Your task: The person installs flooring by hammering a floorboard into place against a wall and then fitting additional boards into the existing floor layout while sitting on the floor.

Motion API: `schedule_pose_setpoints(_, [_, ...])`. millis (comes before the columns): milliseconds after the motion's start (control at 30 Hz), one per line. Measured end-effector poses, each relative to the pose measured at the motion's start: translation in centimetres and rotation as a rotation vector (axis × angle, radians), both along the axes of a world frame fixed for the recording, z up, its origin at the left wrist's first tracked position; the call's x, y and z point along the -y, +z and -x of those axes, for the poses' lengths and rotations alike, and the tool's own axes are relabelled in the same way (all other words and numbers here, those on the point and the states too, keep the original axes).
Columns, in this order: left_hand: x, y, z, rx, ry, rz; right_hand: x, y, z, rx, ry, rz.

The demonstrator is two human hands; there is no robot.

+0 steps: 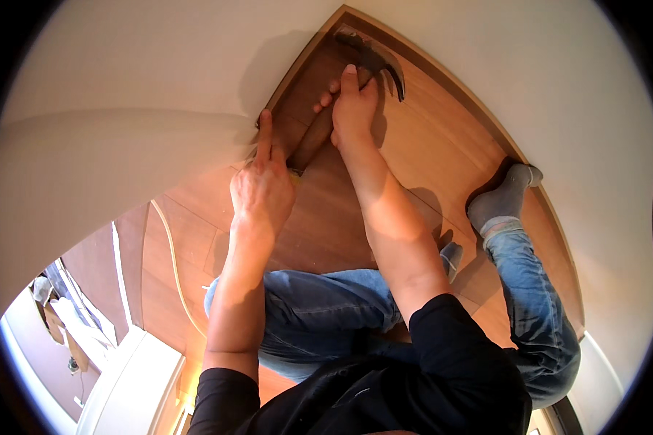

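Note:
My right hand is wrapped round the wooden handle of a claw hammer, close below its dark metal head. The head points toward the far corner, and the handle slants back toward my left hand. My left hand has its index finger stretched out, the tip at the wall edge where the brown baseboard ends. The other left fingers are partly hidden behind the hand. I see nothing held in it.
Pale walls meet at the far corner above the wood-plank floor. A yellowish cord runs along the floor at left. Beyond it stand a white box-like piece and scattered materials. My socked foot rests by the right baseboard.

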State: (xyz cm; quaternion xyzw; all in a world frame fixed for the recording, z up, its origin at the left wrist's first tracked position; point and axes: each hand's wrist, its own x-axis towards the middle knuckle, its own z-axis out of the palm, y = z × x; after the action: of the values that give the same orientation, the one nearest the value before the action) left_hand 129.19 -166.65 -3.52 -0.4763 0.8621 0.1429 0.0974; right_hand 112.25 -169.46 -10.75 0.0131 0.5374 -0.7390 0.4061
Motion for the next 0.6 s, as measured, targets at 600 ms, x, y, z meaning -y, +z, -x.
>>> schedule_pose_setpoints(600, [-0.5, -0.8, -1.0, -0.160, -0.009, 0.017, -5.2, 1.8, -3.0, -0.175, 0.192, 0.047])
